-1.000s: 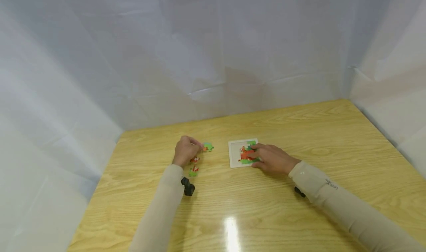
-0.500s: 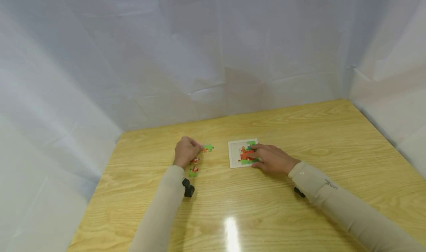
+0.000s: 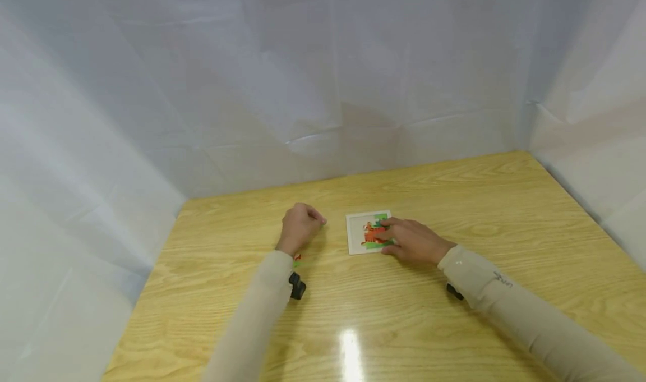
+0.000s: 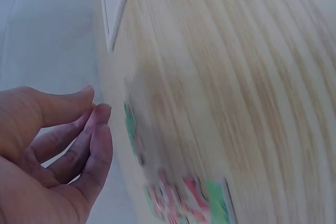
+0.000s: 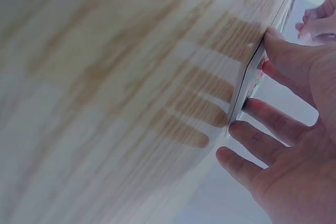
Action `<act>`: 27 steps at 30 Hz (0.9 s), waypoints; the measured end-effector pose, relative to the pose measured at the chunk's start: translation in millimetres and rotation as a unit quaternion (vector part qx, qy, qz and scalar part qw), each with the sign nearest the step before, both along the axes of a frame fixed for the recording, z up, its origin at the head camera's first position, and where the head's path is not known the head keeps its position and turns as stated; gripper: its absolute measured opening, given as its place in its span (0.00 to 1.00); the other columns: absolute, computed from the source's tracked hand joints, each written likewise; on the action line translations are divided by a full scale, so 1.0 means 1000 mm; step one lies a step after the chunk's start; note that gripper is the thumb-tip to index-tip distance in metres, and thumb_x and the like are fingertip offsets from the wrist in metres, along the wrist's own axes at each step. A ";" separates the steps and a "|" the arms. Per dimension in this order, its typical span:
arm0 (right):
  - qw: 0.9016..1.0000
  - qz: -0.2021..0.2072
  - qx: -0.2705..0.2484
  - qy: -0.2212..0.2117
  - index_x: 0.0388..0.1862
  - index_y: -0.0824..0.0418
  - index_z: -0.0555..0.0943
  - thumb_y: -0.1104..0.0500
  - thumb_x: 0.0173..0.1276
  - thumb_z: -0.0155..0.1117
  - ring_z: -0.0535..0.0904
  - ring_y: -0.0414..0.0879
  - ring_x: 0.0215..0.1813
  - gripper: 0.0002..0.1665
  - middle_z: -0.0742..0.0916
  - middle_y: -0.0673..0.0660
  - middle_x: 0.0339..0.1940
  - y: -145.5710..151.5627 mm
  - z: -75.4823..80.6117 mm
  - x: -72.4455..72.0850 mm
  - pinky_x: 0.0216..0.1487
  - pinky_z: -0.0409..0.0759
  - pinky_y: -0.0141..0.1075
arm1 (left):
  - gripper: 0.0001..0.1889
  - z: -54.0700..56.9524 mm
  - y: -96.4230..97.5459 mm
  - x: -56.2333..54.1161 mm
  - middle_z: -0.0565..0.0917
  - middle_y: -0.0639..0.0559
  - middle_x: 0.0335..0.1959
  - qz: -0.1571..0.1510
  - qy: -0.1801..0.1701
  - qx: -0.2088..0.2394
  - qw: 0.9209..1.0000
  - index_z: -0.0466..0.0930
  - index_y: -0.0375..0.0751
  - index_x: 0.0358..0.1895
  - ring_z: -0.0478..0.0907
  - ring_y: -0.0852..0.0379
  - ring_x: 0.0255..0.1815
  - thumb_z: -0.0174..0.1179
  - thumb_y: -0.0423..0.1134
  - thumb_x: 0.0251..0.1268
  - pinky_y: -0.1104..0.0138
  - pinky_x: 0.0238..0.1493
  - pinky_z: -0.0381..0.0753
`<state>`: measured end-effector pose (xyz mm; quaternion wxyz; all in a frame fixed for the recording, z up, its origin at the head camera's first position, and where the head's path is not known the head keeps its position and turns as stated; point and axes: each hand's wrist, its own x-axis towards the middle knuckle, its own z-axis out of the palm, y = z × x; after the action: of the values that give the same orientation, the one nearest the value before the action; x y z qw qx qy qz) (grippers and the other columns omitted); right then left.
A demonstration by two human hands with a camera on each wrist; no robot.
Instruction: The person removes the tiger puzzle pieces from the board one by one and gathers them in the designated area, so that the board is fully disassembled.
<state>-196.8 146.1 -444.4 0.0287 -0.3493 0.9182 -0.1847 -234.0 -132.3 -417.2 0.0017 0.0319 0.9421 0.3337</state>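
My left hand (image 3: 301, 228) hovers over the table just left of a square puzzle board (image 3: 356, 247). In the left wrist view its thumb and forefinger tips meet, other fingers curled behind; I cannot tell whether they pinch anything. Close beside the fingertips lies a green puzzle piece (image 4: 130, 129). Nearer me, below the wrist, are red and green puzzle pieces (image 4: 216, 203), mostly hidden in the head view. My right hand (image 3: 418, 240) rests with fairly straight, spread fingers on the board's right side, thumb at its edge. Joined orange and green pieces (image 3: 372, 235) fill part of the board, partly covered by the fingers.
The wooden table (image 3: 404, 314) runs back to a hanging pale sheet (image 3: 262, 90), with more sheeting on both sides. A small black camera (image 3: 298, 286) sits on my left wrist and another black device (image 3: 454, 291) on my right.
My left hand has moved right, toward the board, and over the spot where the green piece showed earlier in the head view. My right hand and the board have stayed put.
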 end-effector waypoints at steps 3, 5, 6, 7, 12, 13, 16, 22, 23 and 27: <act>1.000 -0.002 -0.002 -0.008 0.60 0.66 0.83 0.55 0.69 0.70 0.72 0.63 0.70 0.25 0.79 0.69 0.67 0.000 -0.001 0.000 0.63 0.75 0.55 | 0.06 0.000 0.014 0.001 0.88 0.48 0.33 -0.027 -0.002 0.002 1.000 0.89 0.37 0.33 0.82 0.53 0.32 0.70 0.37 0.65 0.59 0.39 0.82; 1.000 -0.004 -0.004 -0.014 0.62 0.66 0.82 0.54 0.70 0.70 0.71 0.63 0.71 0.26 0.78 0.69 0.67 0.000 -0.001 0.000 0.64 0.75 0.55 | 0.05 0.000 0.023 0.001 0.88 0.48 0.32 -0.048 -0.006 0.003 0.999 0.89 0.37 0.34 0.82 0.54 0.32 0.70 0.36 0.65 0.59 0.39 0.82; 1.000 -0.005 -0.004 -0.015 0.62 0.66 0.82 0.54 0.70 0.70 0.71 0.63 0.71 0.26 0.78 0.69 0.68 0.000 -0.001 0.000 0.64 0.74 0.55 | 0.05 0.000 0.027 0.002 0.88 0.48 0.32 -0.058 -0.010 0.005 0.998 0.89 0.37 0.35 0.82 0.54 0.32 0.70 0.36 0.65 0.59 0.38 0.83; 1.000 -0.006 -0.003 -0.016 0.63 0.65 0.81 0.54 0.70 0.70 0.71 0.63 0.71 0.26 0.77 0.69 0.68 0.000 -0.001 0.001 0.64 0.74 0.55 | 0.05 -0.001 0.031 0.002 0.88 0.49 0.32 -0.068 -0.012 0.006 0.998 0.89 0.37 0.35 0.82 0.55 0.31 0.69 0.36 0.65 0.60 0.38 0.82; 1.000 -0.006 0.003 -0.009 0.65 0.64 0.80 0.54 0.70 0.70 0.71 0.64 0.70 0.28 0.74 0.70 0.71 0.002 0.001 0.003 0.62 0.76 0.55 | 0.04 -0.004 0.050 0.003 0.88 0.47 0.33 -0.106 -0.015 0.006 0.994 0.89 0.35 0.37 0.83 0.54 0.33 0.69 0.34 0.66 0.61 0.38 0.82; 1.000 -0.003 0.004 -0.003 0.65 0.63 0.80 0.54 0.70 0.70 0.72 0.64 0.70 0.28 0.74 0.70 0.71 0.003 0.001 0.003 0.61 0.77 0.55 | 0.04 -0.005 0.053 0.003 0.88 0.47 0.33 -0.110 -0.016 0.004 0.994 0.89 0.35 0.37 0.83 0.54 0.33 0.69 0.34 0.66 0.61 0.39 0.82; 1.000 0.003 0.001 0.007 0.64 0.64 0.81 0.55 0.70 0.70 0.73 0.65 0.69 0.27 0.75 0.70 0.69 0.003 0.001 0.005 0.60 0.77 0.55 | 0.05 -0.006 0.062 0.002 0.88 0.46 0.34 -0.117 -0.022 0.001 0.993 0.89 0.35 0.38 0.84 0.53 0.35 0.69 0.35 0.66 0.61 0.40 0.83; 0.999 0.022 0.006 0.025 0.63 0.64 0.82 0.57 0.70 0.70 0.78 0.62 0.63 0.24 0.79 0.69 0.65 0.004 0.001 0.006 0.58 0.79 0.54 | 0.06 -0.009 0.072 0.003 0.88 0.47 0.33 -0.117 -0.040 0.005 0.992 0.89 0.36 0.37 0.83 0.55 0.33 0.69 0.36 0.66 0.63 0.38 0.82; 0.999 0.025 0.008 0.028 0.63 0.64 0.82 0.58 0.71 0.70 0.78 0.61 0.62 0.24 0.80 0.69 0.64 0.004 0.001 0.006 0.58 0.79 0.54 | 0.06 -0.009 0.073 0.003 0.88 0.48 0.33 -0.116 -0.043 0.006 0.992 0.89 0.36 0.37 0.82 0.55 0.32 0.69 0.36 0.66 0.63 0.37 0.82; 0.999 0.032 0.012 0.033 0.61 0.63 0.83 0.58 0.71 0.69 0.79 0.61 0.62 0.21 0.81 0.68 0.64 0.004 0.001 0.007 0.57 0.80 0.53 | 0.05 -0.010 0.075 0.004 0.88 0.48 0.33 -0.115 -0.051 0.008 0.992 0.89 0.36 0.37 0.81 0.56 0.30 0.68 0.35 0.67 0.65 0.34 0.80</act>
<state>-189.7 150.3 -443.0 0.0085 -0.3836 0.9093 -0.1611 -230.3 -57.4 -427.1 0.0876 0.1234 0.9282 0.3400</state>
